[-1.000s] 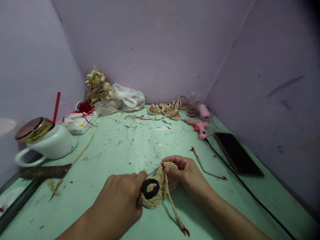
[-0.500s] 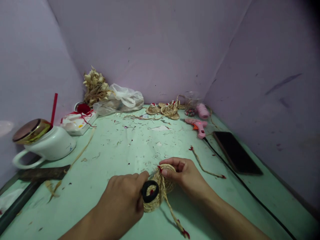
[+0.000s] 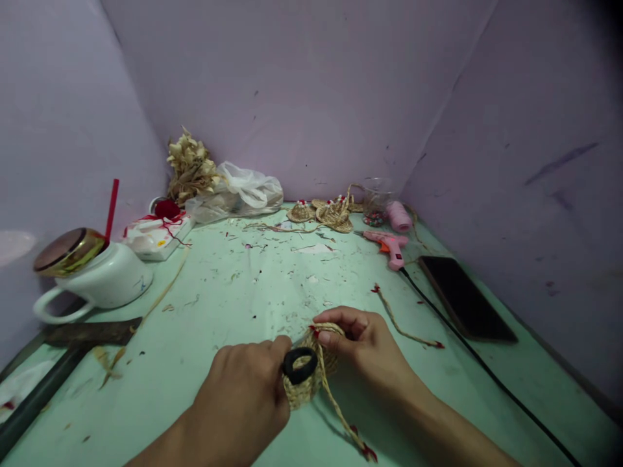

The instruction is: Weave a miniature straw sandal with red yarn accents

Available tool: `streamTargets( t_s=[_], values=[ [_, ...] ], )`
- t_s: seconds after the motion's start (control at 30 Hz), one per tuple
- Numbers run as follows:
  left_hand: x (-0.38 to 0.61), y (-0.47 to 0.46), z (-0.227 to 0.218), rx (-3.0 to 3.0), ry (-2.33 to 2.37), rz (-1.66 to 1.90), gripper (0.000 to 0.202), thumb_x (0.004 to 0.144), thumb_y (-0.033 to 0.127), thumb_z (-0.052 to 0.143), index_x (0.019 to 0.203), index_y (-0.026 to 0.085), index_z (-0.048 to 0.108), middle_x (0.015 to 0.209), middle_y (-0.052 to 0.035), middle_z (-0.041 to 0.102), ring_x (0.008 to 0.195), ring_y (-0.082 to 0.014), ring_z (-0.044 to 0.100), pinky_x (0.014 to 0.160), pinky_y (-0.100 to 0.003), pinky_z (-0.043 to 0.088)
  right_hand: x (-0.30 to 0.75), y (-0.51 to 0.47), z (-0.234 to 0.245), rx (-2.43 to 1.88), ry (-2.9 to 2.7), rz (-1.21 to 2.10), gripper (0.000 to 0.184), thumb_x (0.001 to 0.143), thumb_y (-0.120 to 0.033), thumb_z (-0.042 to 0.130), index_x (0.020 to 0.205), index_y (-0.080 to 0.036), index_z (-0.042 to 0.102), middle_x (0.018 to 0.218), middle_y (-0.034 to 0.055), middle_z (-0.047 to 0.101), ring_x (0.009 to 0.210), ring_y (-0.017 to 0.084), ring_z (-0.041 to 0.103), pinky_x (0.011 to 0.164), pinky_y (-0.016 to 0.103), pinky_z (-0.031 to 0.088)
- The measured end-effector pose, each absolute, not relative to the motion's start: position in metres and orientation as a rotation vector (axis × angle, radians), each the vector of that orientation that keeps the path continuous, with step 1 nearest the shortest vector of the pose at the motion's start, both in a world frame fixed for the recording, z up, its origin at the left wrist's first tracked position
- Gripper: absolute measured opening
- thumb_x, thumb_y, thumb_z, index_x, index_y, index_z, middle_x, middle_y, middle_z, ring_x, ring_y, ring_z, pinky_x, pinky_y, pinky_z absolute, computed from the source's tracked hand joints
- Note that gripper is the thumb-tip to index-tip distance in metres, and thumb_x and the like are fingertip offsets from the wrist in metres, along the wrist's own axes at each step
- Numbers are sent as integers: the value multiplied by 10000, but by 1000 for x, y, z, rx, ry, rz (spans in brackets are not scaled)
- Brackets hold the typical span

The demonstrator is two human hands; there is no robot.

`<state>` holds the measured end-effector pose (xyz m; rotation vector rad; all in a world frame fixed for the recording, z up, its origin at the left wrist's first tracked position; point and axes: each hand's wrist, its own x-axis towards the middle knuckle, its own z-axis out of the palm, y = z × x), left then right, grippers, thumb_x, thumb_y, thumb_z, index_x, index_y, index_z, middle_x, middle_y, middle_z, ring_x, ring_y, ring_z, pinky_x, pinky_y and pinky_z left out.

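Observation:
My left hand [image 3: 241,395] is closed around scissors; only their black handle loop [image 3: 300,365] shows clearly, by my thumb. My right hand [image 3: 363,344] pinches the top edge of a small coiled straw-rope piece [image 3: 311,373] standing on the pale green table [image 3: 233,292]. A braided rope tail with a red tip [image 3: 348,425] trails from the coil toward the table's near edge. Both hands meet at the coil near the front middle.
A white mug with a gold lid and red straw [image 3: 90,272] stands at left beside a dark bar [image 3: 92,332]. A pink glue gun [image 3: 389,246], its black cord [image 3: 487,379] and a phone [image 3: 464,297] lie at right. Woven pieces [image 3: 333,214], a plastic bag [image 3: 238,194] and dried husks [image 3: 189,165] are at the back.
Both hands and the coil stayed nearly in place; the coil now stands tilted more upright between them. The view shifted slightly.

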<state>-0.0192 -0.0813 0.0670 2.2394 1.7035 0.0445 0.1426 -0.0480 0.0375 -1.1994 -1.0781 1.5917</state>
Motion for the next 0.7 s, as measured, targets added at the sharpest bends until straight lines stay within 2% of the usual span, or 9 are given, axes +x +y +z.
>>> streamTargets(
  t_s=[0.23,0.37,0.5,0.7],
  values=[
    [-6,-82,73,2243,1812,-173,331,616,65,360,847,214,544,768,-42,646,730,-230,594,650,-345,406,142,-48,36,-1236,-1080,1538,184,567,-170,679,740,-118,644,653,42,653,578,117,553,560,239,407],
    [-3,-84,73,2308,1787,-192,297,698,69,316,851,194,537,728,-66,635,697,-254,597,624,-387,428,142,-49,36,-1224,-1077,1552,173,573,-185,682,734,-130,649,644,33,647,566,112,547,551,239,405],
    [-2,-85,69,2396,1749,-170,289,730,69,319,883,177,539,745,-83,630,694,-261,597,607,-389,439,142,-49,35,-1240,-1059,1559,181,560,-200,696,721,-134,645,625,28,636,542,110,539,519,237,402],
    [-2,-82,60,2479,1746,-160,327,710,55,346,948,168,539,766,-82,630,693,-247,591,616,-373,438,143,-46,36,-1253,-1146,1573,238,535,-153,696,758,-121,617,669,37,643,582,120,547,566,250,430]
  ],
)
